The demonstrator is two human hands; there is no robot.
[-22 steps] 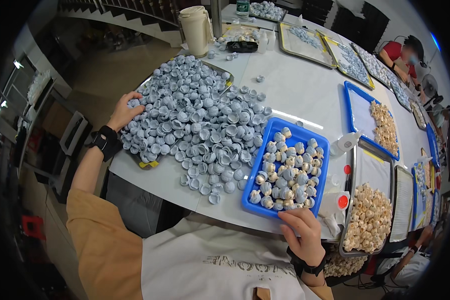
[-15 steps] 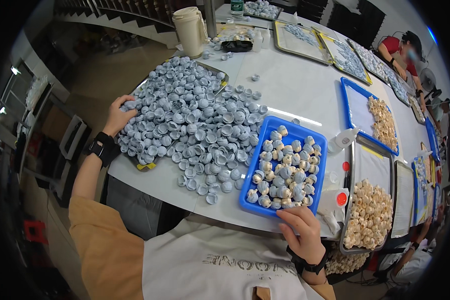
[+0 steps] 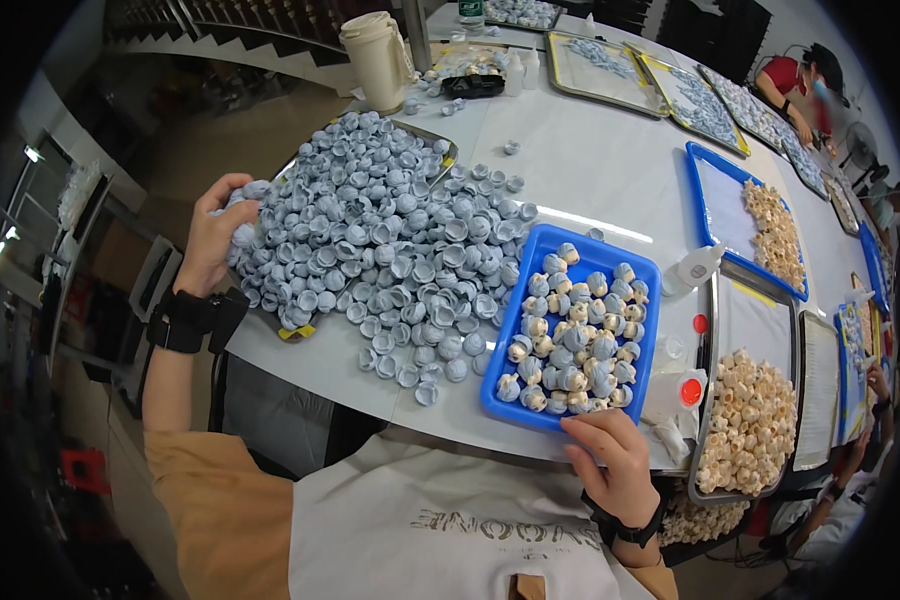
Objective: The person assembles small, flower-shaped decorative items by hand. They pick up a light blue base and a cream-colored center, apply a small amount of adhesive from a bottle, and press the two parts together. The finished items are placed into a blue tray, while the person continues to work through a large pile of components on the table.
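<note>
A large heap of small grey-blue hollow half-shells (image 3: 370, 230) covers a tray and spills onto the table at left. At the heap's left edge my left hand (image 3: 210, 240) is closed round several grey-blue shells (image 3: 243, 236), its thumb lying across them. In front of me at right stands a blue plastic tray (image 3: 489, 375) of small cream pieces capped with grey-blue shells (image 3: 570, 345). My right hand (image 3: 615, 470) is at its near rim, fingertips touching the edge, thumb apart from the fingers and nothing seen in its grasp.
Right of the blue tray stand a white squeeze bottle (image 3: 692, 268), a white container with a red top (image 3: 678, 392) and a metal tray of cream pieces (image 3: 745, 425). A cream bucket (image 3: 378, 65) stands at the back left. Someone in red (image 3: 805, 85) works at the far right.
My left hand has shifted slightly left and upward at the heap's edge, its fingers closing round shells. My right hand stays at the tray's near rim. The whole view has shifted a little.
</note>
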